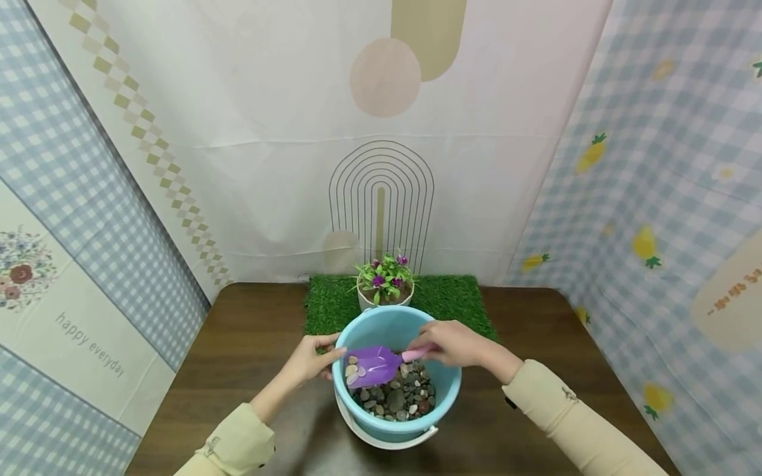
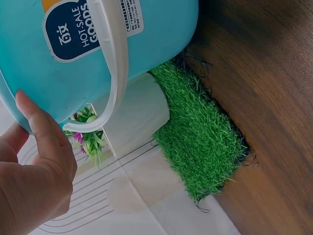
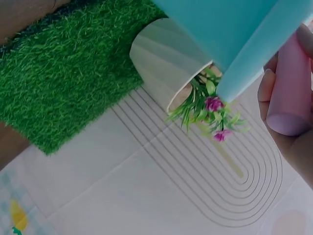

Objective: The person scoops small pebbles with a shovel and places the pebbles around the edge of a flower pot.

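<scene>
A light blue bucket (image 1: pixel 385 324) stands on the table with grey and brown pebbles (image 1: pixel 395 400) at its bottom. My left hand (image 1: pixel 311 360) grips the bucket's left rim, its fingers against the outer wall in the left wrist view. My right hand (image 1: pixel 455 342) reaches over the right rim and holds a toy shovel by its pink handle (image 3: pixel 291 93). The shovel's purple scoop (image 1: pixel 376 363) is tilted inside the bucket, above the pebbles and close to the left wall. Several pale pebbles (image 1: pixel 352 371) lie at the scoop's tip.
The bucket's white carrying handle (image 1: pixel 387 445) hangs down at the front. Behind it, a white pot (image 3: pixel 166 61) with purple flowers (image 1: pixel 388 272) stands on a green turf mat (image 1: pixel 446 297). Dark wooden table (image 1: pixel 250 344) spreads to both sides, with hanging cloths (image 1: pixel 274 198) around it.
</scene>
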`<state>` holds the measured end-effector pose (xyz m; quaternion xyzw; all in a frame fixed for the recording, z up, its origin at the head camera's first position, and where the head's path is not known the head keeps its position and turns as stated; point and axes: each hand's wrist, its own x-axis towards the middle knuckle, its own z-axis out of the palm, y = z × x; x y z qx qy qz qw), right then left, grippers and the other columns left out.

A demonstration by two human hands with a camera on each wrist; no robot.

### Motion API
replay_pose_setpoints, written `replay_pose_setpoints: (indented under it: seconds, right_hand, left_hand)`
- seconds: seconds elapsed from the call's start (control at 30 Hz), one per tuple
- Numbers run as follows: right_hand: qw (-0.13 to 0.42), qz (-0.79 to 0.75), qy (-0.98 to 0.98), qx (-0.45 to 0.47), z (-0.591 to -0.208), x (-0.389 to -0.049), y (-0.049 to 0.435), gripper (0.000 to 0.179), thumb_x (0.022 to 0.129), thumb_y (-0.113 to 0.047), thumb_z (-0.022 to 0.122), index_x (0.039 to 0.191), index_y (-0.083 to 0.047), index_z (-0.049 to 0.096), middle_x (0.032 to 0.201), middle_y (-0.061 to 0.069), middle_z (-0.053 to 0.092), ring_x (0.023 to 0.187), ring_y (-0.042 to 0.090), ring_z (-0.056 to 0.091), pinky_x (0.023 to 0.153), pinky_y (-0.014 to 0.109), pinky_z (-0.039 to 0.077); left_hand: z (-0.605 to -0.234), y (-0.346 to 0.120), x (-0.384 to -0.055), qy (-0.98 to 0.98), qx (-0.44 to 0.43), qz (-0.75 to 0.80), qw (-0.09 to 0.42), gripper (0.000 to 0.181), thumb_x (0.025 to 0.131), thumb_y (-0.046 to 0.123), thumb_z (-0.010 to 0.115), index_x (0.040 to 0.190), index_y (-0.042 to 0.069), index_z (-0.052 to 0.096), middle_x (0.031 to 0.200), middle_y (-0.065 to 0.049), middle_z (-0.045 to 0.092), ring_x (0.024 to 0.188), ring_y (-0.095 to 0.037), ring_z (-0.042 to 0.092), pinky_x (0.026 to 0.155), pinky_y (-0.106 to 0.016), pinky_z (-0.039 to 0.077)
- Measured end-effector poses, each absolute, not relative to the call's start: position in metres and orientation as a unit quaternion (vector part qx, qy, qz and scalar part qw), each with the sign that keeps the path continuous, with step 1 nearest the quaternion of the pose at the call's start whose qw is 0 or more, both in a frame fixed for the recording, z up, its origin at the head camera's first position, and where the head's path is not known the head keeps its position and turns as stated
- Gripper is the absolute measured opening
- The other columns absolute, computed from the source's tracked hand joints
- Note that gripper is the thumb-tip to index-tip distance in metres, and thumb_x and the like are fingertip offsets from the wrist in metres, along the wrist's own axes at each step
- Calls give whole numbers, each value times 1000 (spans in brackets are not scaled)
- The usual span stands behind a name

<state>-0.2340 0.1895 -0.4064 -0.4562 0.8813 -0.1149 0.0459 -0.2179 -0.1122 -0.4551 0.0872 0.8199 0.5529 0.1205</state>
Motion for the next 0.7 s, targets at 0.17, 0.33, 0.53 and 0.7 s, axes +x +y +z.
replay_pose_setpoints:
  seconds: [0.17, 0.33, 0.53, 0.7]
  right_hand:
    - [25, -97, 890, -446, -401, -237, 199, 25, 85, -11, 69, 109, -18, 72, 94, -2, 67, 80, 9, 58, 64, 19, 50]
    - [14, -90, 892, -443, -397, -240, 208, 24, 84, -11, 70, 108, -17, 72, 90, -2, 66, 77, 8, 57, 61, 19, 49]
    - [8, -102, 896, -432, -389, -242, 219, 23, 85, -10, 69, 107, -15, 72, 79, -5, 59, 67, 3, 46, 57, 16, 39]
    - [-8, -100, 901, -422, -380, -245, 229, 23, 85, -10, 69, 107, -13, 72, 79, -6, 60, 68, 3, 48, 57, 17, 41]
  left_hand:
    - [-452, -111, -219, 821, 85, 553, 118, 47, 91, 14, 63, 131, -7, 50, 78, -9, 60, 47, -7, 56, 48, -27, 58]
    - [-452, -111, -220, 818, 88, 556, 119, 47, 91, 13, 62, 131, -8, 49, 78, -10, 60, 48, -7, 57, 49, -29, 59]
    - [-453, -110, -220, 815, 91, 559, 125, 47, 92, 12, 61, 132, -8, 48, 79, -10, 60, 47, -6, 57, 53, -35, 61]
    - [-453, -112, -217, 814, 92, 558, 133, 47, 92, 11, 60, 133, -9, 47, 80, -10, 60, 48, -5, 57, 55, -39, 62]
